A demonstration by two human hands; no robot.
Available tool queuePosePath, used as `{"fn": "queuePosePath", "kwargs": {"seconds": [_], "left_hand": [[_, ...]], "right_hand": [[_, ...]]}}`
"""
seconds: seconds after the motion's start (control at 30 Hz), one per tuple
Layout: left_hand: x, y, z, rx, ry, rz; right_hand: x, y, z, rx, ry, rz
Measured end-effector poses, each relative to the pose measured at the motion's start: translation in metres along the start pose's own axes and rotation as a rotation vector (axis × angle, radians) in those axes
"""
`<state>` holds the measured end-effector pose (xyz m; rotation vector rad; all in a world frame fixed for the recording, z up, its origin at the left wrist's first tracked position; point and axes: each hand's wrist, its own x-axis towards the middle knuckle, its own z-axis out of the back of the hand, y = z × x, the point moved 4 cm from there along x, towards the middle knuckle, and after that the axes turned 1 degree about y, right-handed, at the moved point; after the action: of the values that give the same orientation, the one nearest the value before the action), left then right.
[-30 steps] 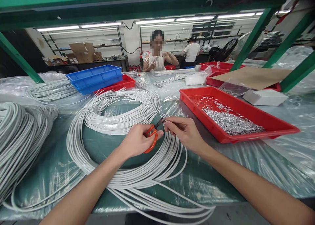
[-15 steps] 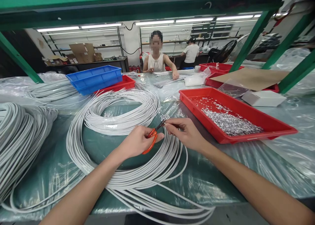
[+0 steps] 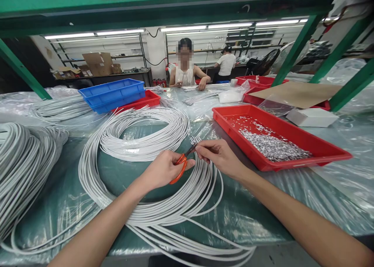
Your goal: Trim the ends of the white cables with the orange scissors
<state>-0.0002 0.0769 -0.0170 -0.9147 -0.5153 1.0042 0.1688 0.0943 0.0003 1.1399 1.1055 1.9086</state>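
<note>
My left hand (image 3: 166,166) is closed round the orange handles of a pair of scissors (image 3: 181,168), the thumb through one loop. The dark blades point up and right, against the cable ends (image 3: 195,141) at the top of a coil of white cable (image 3: 194,193). My right hand (image 3: 217,155) pinches at those ends beside the blade tips; its fingers hide part of the cable. A second white cable coil (image 3: 146,150) lies just behind, partly overlapped by the first one.
To the right stands a red tray (image 3: 292,129) of small shiny pieces. A thick cable bundle (image 3: 26,169) lies at the left, a blue bin (image 3: 112,92) behind it. Green shelf posts (image 3: 295,51) frame the bench. Across it sits a person (image 3: 185,74).
My hands and the scissors stay almost in place at the cable ends. The person across the bench has drawn one hand back toward the body.
</note>
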Motion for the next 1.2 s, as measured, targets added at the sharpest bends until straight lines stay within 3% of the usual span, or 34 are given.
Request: {"fn": "queuePosePath", "kwargs": {"seconds": [0.23,0.47,0.67,0.9,1.2], "left_hand": [[-0.001,0.001,-0.001,-0.028,0.005,0.014],[-0.001,-0.001,-0.002,-0.031,-0.008,0.011],[0.001,-0.003,0.001,-0.021,-0.091,0.001],[0.0,-0.009,0.009,-0.251,-0.27,-0.05],[0.0,-0.012,0.008,-0.392,-0.317,-0.046]], "right_hand": [[-0.001,0.003,0.0,-0.046,-0.064,0.022],[-0.007,0.005,-0.002,-0.183,-0.222,0.057],[-0.005,-0.002,-0.004,-0.065,-0.146,0.013],[-0.005,-0.003,-0.008,0.017,-0.121,-0.02],[-0.01,0.004,-0.015,-0.201,-0.161,0.048]]}}
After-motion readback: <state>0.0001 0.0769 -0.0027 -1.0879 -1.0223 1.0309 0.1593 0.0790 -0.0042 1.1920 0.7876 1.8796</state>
